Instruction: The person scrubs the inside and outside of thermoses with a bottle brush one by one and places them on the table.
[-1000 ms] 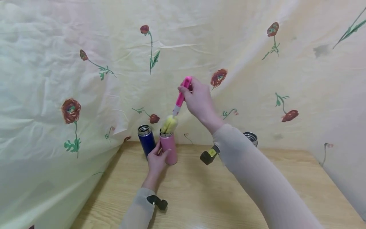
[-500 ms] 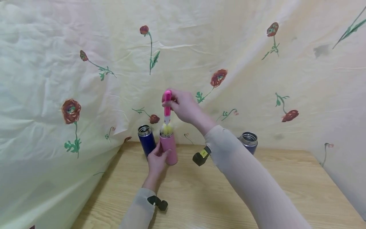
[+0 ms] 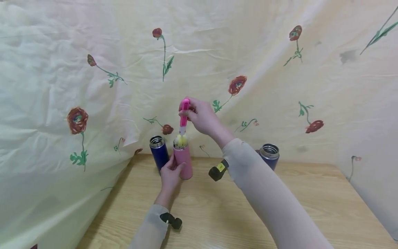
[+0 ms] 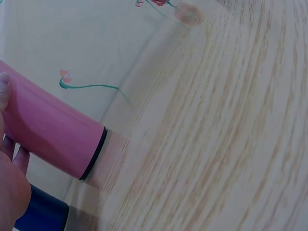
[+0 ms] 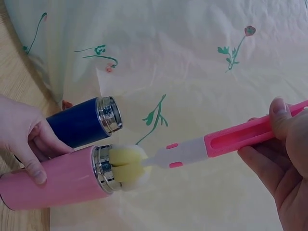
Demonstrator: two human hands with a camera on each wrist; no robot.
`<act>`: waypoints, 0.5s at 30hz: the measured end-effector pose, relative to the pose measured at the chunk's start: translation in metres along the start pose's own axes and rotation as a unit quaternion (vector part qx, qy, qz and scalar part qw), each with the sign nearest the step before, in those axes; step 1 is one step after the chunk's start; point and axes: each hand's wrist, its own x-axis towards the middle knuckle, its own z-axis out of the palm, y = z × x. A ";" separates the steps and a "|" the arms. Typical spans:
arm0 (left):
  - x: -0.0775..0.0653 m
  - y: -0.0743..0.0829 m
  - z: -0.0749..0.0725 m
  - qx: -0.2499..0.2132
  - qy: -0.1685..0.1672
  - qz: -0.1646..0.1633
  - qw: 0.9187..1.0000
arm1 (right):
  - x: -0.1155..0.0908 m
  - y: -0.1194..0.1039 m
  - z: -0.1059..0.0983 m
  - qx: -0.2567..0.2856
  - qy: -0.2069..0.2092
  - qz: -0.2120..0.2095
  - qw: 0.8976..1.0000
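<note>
While my L grip [image 3: 169, 174] is holding the pink bottle [image 5: 72, 177], prob. steadying it, my R grip [image 3: 201, 117] is pinching the brush [image 5: 187, 150] w/ sponge [image 5: 129, 166] partly in the mouth [image 5: 104, 168].

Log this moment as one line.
Left hand: grips pink bottle | right hand: holds brush handle | sponge head: at pink bottle's mouth, partly outside | blue bottle: uncapped, beside pink bottle

The pink bottle [image 3: 184, 164] stands upright on the table [image 3: 224, 211], mouth uncapped, metal neck threaded, base rim dark, its side gripped by the left hand [image 3: 169, 175]. The brush [image 5: 186, 152], with slotted pink handle and white collar, is held slightly tilted in the right hand [image 3: 202, 117], its yellow-and-white sponge head partly inside the mouth.
</note>
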 end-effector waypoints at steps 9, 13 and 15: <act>0.000 -0.002 -0.003 0.009 -0.003 -0.004 1.000 | 0.000 0.000 0.009 -0.017 0.002 -0.005 1.000; 0.000 -0.002 -0.003 0.002 -0.003 -0.005 1.000 | -0.001 0.003 0.014 -0.029 0.001 -0.001 1.000; 0.000 -0.002 -0.002 0.002 -0.003 -0.004 1.000 | -0.001 0.005 0.017 -0.034 0.001 0.005 0.999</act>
